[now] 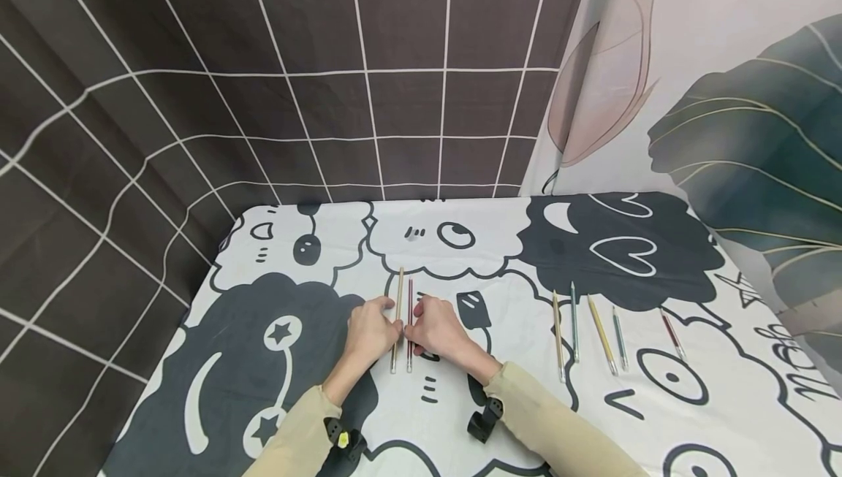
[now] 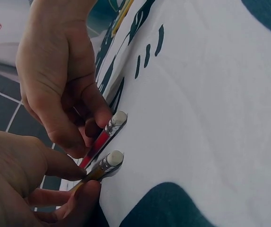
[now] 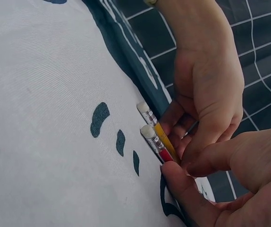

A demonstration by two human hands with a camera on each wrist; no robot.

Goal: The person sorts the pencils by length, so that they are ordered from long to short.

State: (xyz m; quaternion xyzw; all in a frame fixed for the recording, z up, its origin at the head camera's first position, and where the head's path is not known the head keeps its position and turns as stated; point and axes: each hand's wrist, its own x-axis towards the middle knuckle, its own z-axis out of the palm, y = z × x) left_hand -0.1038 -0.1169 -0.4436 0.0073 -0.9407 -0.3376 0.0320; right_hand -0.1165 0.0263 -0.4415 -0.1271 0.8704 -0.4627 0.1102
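Two pencils lie side by side on the patterned cloth, eraser ends toward me, with a narrow gap between them. My left hand pinches the yellow pencil between thumb and fingers; its white eraser and metal band show in the left wrist view. Just to its right, the red pencil is pinched by my right hand. In the right wrist view, the red pencil is nearer and the yellow pencil is beyond it. The two hands nearly meet at the fingertips. Fingers hide the pencils' middle parts.
Right of my hands, several pencils lie apart on the cloth: a yellow pencil, a green pencil, another yellow pencil, another green pencil and a shorter red pencil. A dark grid curtain hangs behind.
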